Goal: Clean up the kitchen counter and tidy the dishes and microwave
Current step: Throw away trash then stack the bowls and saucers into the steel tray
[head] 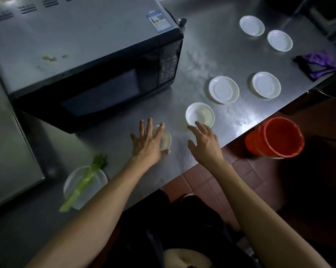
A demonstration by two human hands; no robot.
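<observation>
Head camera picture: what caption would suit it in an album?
Left hand over a small white dish, right hand reaching toward another, beside the microwave.

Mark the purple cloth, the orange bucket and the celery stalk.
purple cloth (317, 64): head view, middle of the crumpled fabric.
orange bucket (290, 151): head view, outer wall below the near rim.
celery stalk (84, 182): head view, mid-stem where it crosses the plate.

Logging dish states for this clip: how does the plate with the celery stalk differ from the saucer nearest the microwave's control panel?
The plate with the celery stalk carries a green stalk lying across it; the saucer near the control panel carries nothing. The plate sits at the counter's near left, beside the left forearm; the saucer sits further back, right of the microwave. The saucer shows a raised centre ring; on the plate, blur hides such detail. Both are round, white and flat on the steel counter.
</observation>
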